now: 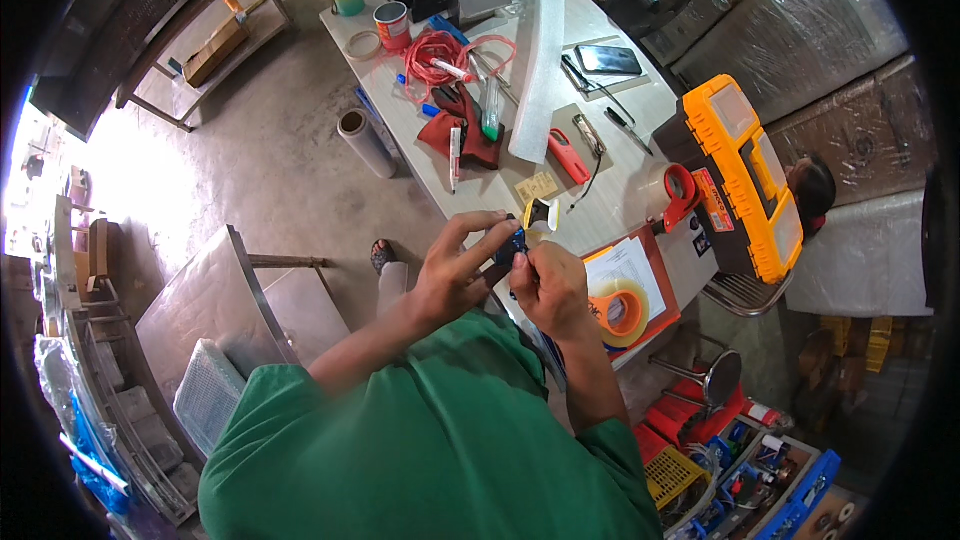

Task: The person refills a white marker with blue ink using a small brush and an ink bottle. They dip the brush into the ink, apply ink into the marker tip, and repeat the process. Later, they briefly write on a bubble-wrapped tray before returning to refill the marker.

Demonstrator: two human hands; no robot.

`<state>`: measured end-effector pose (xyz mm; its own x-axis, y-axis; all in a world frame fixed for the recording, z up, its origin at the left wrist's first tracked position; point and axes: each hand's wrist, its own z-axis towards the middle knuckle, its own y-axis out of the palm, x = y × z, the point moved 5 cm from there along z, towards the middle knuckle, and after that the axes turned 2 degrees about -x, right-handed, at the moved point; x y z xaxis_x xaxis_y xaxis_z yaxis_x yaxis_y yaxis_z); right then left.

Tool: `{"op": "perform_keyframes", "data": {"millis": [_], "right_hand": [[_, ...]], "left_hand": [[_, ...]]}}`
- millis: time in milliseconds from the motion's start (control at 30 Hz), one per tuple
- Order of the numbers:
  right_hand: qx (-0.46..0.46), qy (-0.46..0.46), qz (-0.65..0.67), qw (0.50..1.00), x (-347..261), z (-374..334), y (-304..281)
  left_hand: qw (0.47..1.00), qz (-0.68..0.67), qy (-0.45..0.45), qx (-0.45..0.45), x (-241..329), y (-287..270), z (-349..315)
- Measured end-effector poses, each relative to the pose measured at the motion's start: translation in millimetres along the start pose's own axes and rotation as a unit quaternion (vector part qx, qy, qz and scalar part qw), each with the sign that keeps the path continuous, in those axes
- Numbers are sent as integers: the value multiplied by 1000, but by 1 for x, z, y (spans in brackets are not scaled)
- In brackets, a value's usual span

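Note:
At the near edge of the table (590, 208), my left hand (455, 268) and my right hand (556, 285) meet around a small dark blue and black object (510, 242). The left fingers reach over its top, and my right thumb presses against its side. Its exact kind is mostly covered by the fingers. Just beyond the right hand stands a small yellow box (541, 216) with its flaps raised. Past it lie a small tan card (536, 187), a red box cutter (568, 157) and a white marker (455, 160).
An orange and black toolbox (738, 180) stands at the right end beside a red tape dispenser (680, 192). Nearer are an orange tape dispenser (622, 314) and a clipboard (655, 285). Farther back lie a phone (608, 61), a foam strip (539, 80) and red cord (436, 60).

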<state>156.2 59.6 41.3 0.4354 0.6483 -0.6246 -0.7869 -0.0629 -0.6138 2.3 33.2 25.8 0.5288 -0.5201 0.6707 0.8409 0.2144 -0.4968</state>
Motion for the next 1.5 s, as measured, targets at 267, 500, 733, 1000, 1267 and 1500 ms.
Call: {"op": "perform_keyframes", "data": {"millis": [267,500,733,1000,1267,1500], "right_hand": [[8,16,27,999,2,-3,-1],[30,45,4,999,5,-11,-2],[57,117,118,984,15,-18,-10],[58,154,182,969,21,-24,-16],[56,204,263,941,23,-22,-19],[42,251,356,899,20,-13,-20]], "left_hand": [[1000,12,3,-8,1,-2,2],[1000,-17,9,6,6,0,5],[999,-28,8,21,4,-4,6],[998,-53,-5,31,1,-1,1],[996,-72,-17,41,4,-6,1],[996,-70,-12,57,8,-7,4]]}}
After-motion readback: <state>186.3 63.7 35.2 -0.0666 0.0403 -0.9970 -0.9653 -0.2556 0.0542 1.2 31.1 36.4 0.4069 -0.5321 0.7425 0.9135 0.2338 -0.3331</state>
